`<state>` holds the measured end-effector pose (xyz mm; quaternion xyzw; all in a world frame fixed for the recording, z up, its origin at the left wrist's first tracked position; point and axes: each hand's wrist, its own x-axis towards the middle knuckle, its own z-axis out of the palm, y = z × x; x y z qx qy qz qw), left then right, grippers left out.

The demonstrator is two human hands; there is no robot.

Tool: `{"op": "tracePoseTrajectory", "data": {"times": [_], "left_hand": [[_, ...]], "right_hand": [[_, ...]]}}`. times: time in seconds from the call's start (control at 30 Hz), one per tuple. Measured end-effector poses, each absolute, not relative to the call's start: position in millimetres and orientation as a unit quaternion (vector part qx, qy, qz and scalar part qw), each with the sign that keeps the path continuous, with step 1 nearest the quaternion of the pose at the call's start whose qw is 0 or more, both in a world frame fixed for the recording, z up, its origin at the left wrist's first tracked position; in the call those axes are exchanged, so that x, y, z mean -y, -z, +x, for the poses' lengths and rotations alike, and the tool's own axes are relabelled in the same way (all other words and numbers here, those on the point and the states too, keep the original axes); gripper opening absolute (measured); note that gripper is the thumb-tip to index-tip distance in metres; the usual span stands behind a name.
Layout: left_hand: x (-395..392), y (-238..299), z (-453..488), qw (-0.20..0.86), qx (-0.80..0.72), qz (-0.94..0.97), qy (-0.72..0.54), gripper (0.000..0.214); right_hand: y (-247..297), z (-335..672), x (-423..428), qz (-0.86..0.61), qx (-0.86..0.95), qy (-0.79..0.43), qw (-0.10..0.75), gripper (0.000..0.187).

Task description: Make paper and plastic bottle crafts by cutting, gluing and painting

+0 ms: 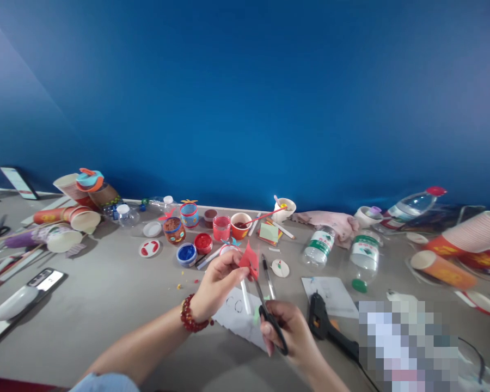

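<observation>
My left hand (218, 283), with a red bead bracelet at the wrist, pinches a small red paper piece (249, 260) above the grey table (106, 294). My right hand (288, 326) grips black-handled scissors (265, 305), whose blades point up into the red paper. Below the hands lies a white sheet of paper (239, 318) with pencil marks.
Paint pots in blue (187, 253) and red (203, 243), paper cups (81, 218), plastic bottles (319, 245), a pen (268, 275) and a black glue gun (326, 326) crowd the table. More cups (445, 269) lie at the right. A blue wall stands behind.
</observation>
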<state>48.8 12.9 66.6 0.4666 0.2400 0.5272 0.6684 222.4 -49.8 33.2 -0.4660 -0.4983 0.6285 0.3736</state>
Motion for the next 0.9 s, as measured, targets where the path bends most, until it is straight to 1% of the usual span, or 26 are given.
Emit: {"op": "tracePoseTrajectory", "data": {"times": [0.37, 0.9], "left_hand": [[-13.6, -64.4, 49.4, 0.656, -0.258, 0.471, -0.531, 0.017], [-11.3, -68.5, 50.0, 0.667, -0.243, 0.468, -0.526, 0.014]], "right_hand": [[-31.5, 221.1, 52.2, -0.474, 0.51, -0.607, 0.384, 0.059], [-30.7, 220.6, 53.0, -0.483, 0.526, -0.586, 0.382, 0.064]]}}
